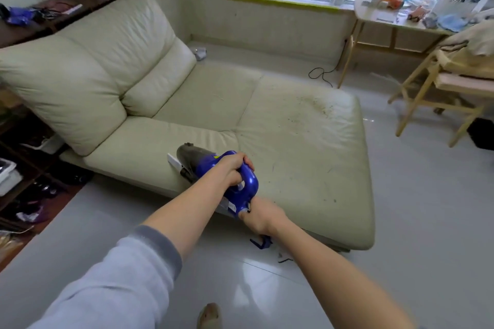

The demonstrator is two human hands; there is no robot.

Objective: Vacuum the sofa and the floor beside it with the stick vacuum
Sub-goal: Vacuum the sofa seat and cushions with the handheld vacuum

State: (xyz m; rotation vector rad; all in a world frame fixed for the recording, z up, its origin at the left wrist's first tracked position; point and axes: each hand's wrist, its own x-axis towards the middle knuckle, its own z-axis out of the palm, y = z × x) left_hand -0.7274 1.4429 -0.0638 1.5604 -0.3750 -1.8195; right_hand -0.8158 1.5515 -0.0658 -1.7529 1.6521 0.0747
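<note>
The left hand [235,169] clenches the handle of the blue handheld stick vacuum [222,176] at the cream leather sofa [267,128] front edge; right hand [260,215] grips its base. Dark crumbs [318,107] remain; glossy grey floor [427,195] looks undone.

The sofa [240,120] fills the middle of the floor [427,222], its back cushions [88,72] at the left and a shelf [69,5] behind them. The vacuum [213,171] lies on the seat's near edge, the left hand [235,171] on its handle and the right hand [260,215] at its rear end, just off the seat's near edge. Crumbs [318,107] lie scattered towards the seat's far right corner. A windowsill [280,2] runs behind the sofa, a table [387,21] at its right, a chair [441,93] before that table.
</note>
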